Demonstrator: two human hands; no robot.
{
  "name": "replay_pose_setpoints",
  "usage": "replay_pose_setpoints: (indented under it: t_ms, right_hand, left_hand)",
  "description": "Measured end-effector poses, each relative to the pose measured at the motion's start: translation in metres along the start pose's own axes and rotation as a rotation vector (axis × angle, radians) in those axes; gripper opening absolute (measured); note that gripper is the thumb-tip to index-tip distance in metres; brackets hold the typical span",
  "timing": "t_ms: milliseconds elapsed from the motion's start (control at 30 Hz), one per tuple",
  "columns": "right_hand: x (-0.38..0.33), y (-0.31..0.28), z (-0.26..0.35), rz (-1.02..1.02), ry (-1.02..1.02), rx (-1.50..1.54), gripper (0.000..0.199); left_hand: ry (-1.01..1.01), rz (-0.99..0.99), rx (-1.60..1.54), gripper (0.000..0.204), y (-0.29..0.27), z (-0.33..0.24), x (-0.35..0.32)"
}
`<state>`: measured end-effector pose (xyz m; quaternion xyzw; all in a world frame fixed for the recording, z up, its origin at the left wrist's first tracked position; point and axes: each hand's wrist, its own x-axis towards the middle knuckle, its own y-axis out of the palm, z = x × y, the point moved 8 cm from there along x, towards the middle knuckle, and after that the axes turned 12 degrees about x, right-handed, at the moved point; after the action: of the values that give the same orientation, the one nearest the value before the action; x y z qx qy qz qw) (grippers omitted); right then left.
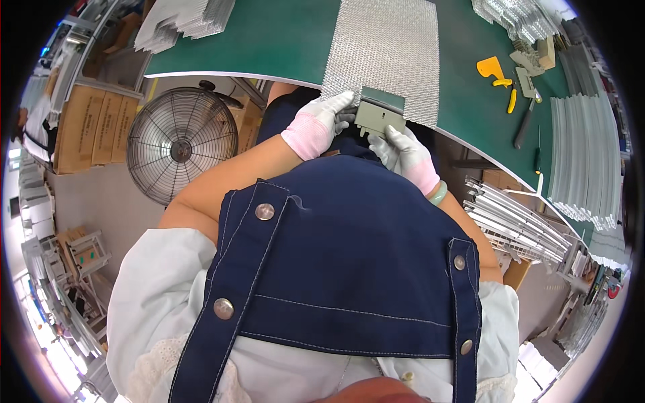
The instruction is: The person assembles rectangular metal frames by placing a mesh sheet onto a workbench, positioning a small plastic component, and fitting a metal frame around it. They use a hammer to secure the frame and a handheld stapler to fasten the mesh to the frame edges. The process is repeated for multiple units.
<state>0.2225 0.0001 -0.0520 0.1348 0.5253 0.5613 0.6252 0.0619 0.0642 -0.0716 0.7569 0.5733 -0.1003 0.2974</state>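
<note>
Between my gloved hands, just off the table's near edge, is a grey-green rectangular plastic part (pixel 377 119) with a dark slot and small tabs along its lower side. My right hand (pixel 405 153) grips its lower right corner, thumb on the face. At its left side is my left hand (pixel 320 121), fingers closed against the edge, some of them hidden behind it. Both gloves are white with pink cuffs. Under and beyond the part, a long silvery textured sheet (pixel 384 50) lies across the green table (pixel 282 41) and reaches its near edge.
Right on the table lie an orange scraper (pixel 490 67), yellow-handled pliers (pixel 512 101), a dark-handled tool (pixel 523 127), a screwdriver (pixel 538 158) and stacked metal strips (pixel 584 158). More metal sheets (pixel 185 20) sit back left. A round floor fan (pixel 181 144) and cardboard boxes (pixel 87 127) stand left.
</note>
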Motion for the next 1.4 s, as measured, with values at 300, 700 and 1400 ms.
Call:
replay_pose_setpoints:
  t_ms: [300, 700, 1400]
  right_hand:
    - [0.002, 0.007, 0.001, -0.043, -0.052, -0.059, 0.032]
    - [-0.011, 0.013, 0.025, -0.173, -0.139, -0.160, 0.033]
    - [-0.012, -0.003, 0.013, 0.074, 0.230, -0.475, 0.061]
  left_hand:
    - [0.013, 0.056, -0.018, 0.035, 0.007, -0.005, -0.005]
    - [-0.129, 0.078, 0.418, 0.040, 0.018, -0.011, -0.023]
    - [-0.223, 0.535, 1.123, 0.048, 0.029, -0.104, -0.068]
